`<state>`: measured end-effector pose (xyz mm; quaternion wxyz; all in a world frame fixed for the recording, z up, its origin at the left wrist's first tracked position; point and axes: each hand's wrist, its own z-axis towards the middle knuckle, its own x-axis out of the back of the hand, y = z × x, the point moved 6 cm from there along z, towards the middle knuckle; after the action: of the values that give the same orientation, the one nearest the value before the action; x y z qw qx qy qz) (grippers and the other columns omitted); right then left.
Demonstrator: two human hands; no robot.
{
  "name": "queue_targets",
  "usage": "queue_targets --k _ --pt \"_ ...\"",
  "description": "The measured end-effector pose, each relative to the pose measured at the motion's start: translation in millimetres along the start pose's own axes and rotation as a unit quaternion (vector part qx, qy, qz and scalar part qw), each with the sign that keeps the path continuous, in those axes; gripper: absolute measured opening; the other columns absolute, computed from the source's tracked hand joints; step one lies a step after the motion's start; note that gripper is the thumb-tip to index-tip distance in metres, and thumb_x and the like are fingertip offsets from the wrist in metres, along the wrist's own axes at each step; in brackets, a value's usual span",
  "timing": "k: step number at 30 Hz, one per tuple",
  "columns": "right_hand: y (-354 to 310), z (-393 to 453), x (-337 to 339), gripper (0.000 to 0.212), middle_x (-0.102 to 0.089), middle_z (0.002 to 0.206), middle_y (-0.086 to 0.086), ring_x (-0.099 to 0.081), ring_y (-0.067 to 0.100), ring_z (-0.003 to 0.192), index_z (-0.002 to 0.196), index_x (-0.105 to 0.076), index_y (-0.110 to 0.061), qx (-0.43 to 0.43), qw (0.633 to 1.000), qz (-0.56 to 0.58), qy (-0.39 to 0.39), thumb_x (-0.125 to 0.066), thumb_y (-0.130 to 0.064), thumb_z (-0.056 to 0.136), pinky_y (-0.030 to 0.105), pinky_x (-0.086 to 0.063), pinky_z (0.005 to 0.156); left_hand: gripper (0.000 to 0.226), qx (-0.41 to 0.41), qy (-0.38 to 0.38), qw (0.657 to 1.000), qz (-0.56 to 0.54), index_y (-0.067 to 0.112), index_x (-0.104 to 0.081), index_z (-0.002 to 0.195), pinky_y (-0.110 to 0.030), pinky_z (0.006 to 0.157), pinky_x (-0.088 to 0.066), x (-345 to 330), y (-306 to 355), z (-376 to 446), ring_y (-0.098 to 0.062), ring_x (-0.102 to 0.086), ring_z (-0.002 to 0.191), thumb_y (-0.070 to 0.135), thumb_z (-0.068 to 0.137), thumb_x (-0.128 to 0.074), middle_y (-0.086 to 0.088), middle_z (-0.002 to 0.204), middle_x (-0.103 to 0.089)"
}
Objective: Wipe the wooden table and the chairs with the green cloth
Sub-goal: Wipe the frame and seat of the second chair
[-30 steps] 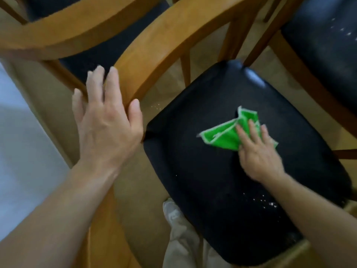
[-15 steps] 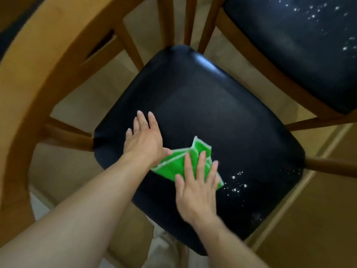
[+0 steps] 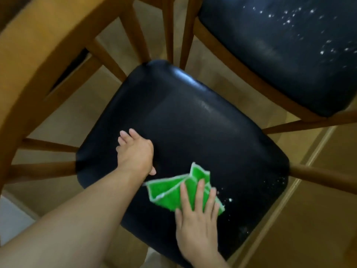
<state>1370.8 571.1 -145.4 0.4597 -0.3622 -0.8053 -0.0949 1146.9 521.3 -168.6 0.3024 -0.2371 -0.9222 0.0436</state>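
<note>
On the near black chair seat [image 3: 193, 120], the right hand [image 3: 195, 223] presses the green cloth [image 3: 170, 192] flat-fingered; the left hand [image 3: 135, 153] rests loosely open. Next: sweep right toward the white specks [image 3: 229, 200].

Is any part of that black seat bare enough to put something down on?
Yes: the far half of the near seat, beyond the left hand. The near corner is crowded by the right hand, green cloth and white crumbs.

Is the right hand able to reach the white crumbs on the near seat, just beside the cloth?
Probably yes. The right hand presses the green cloth flat on the black seat, and the white crumbs lie just past the cloth's right edge, with nothing between.
</note>
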Motion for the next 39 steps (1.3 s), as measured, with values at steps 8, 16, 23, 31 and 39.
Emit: queue_targets --k 8,16,23,31,39 --pt "26.1 88.7 53.3 0.061 0.0 0.16 0.003 -0.002 0.036 0.147 0.152 -0.007 -0.036 0.029 0.998 0.014 0.06 -0.026 -0.049 0.095 0.054 -0.017 0.114 0.145 0.035 -0.046 0.998 -0.002 -0.011 0.026 0.132 -0.047 0.113 -0.02 -3.0 -2.9 0.9 -0.044 -0.003 0.142 0.034 0.059 -0.09 -0.039 0.148 0.011" --pt "-38.8 229.4 124.0 0.058 -0.005 0.162 0.011 0.004 0.044 0.144 0.151 -0.013 -0.036 -0.005 0.99 0.065 0.128 -0.029 -0.044 0.096 0.06 0.001 0.113 0.143 0.047 -0.031 0.998 0.042 -0.016 0.022 0.133 -0.046 0.111 -0.024 0.1 0.9 -0.7 -0.045 -0.009 0.142 0.039 0.06 -0.088 -0.042 0.147 0.004" --pt "-37.0 220.0 121.0 0.056 -0.016 0.161 0.005 -0.012 0.034 0.146 0.152 -0.019 -0.034 0.152 0.977 0.008 0.152 -0.032 -0.045 0.099 0.05 -0.011 0.116 0.14 0.03 -0.042 0.998 0.039 -0.014 0.019 0.138 -0.045 0.115 -0.02 5.6 -0.6 -6.9 -0.043 -0.008 0.143 0.042 0.063 -0.085 -0.04 0.148 0.005" --pt "24.6 243.0 148.1 0.042 -0.061 0.121 0.016 -0.052 0.039 0.11 0.118 -0.06 -0.016 -0.212 0.956 0.124 0.159 -0.031 -0.033 0.093 0.049 -0.03 0.102 0.145 0.036 -0.067 0.997 0.027 -0.016 0.029 0.123 -0.05 0.115 -0.011 -7.7 -2.6 7.8 -0.049 -0.003 0.141 0.041 0.059 -0.088 -0.045 0.144 0.009" --pt "-124.8 242.1 124.4 0.056 -0.011 0.162 0.005 -0.002 0.039 0.146 0.147 -0.032 -0.034 0.142 0.98 0.034 0.132 -0.047 -0.034 0.093 0.057 -0.005 0.115 0.143 0.035 -0.065 0.997 0.011 -0.015 0.029 0.123 -0.051 0.114 -0.009 -7.5 -2.1 10.7 -0.049 -0.002 0.141 0.032 0.058 -0.09 -0.044 0.144 0.01"
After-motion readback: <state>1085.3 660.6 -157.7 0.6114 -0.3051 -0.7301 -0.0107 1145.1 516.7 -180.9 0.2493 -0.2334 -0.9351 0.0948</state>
